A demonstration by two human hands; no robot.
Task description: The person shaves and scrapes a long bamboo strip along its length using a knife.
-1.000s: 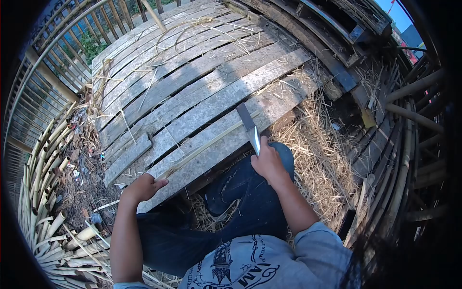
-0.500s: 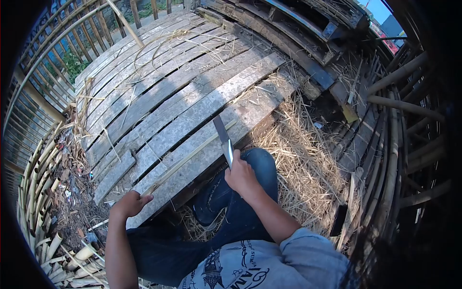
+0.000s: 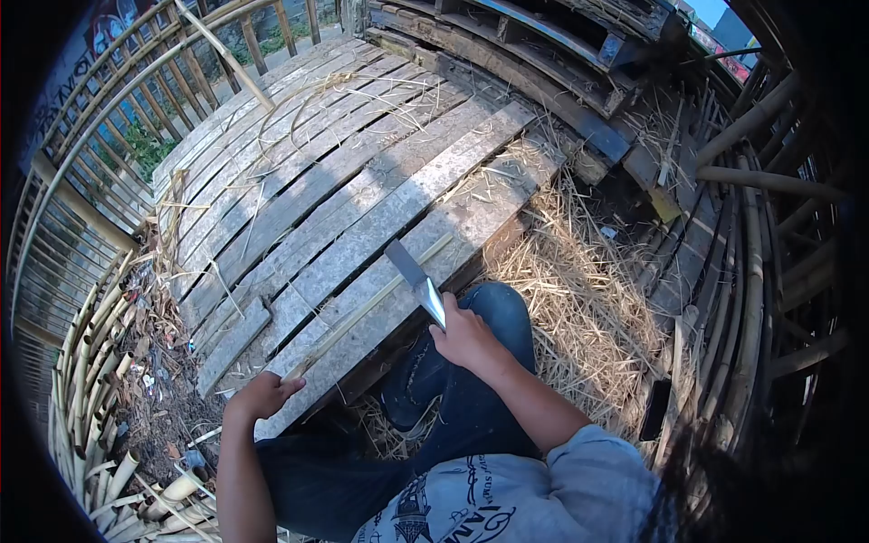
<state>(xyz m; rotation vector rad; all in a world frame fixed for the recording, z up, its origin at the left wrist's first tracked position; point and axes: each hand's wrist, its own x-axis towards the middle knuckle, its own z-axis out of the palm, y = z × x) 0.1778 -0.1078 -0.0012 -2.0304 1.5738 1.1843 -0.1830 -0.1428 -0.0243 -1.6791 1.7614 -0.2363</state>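
A thin bamboo strip [image 3: 360,310] lies slantwise along the near boards of a weathered wooden slat platform [image 3: 362,213]. Its near end meets my left hand [image 3: 261,396], whose fingers are closed round it with the thumb on top. My right hand [image 3: 466,337] grips the shiny handle of a knife [image 3: 409,266] with a broad, dark flat blade. The blade crosses over the strip towards its far end; whether they touch I cannot tell. My bent knee [image 3: 498,317] is just beyond my right hand, at the platform's edge.
Dry straw shavings [image 3: 579,317] cover the ground right of the platform. Cut bamboo poles [image 3: 90,362] are stacked at the left, below a bamboo fence [image 3: 100,181]. Stacked pallets [image 3: 543,45] stand at the back right. A loose board piece [image 3: 233,348] rests near my left hand.
The knife blade has tipped further left and lower across the strip. My right hand has dropped slightly. My left hand keeps its hold on the strip while the whole view shifts a little.
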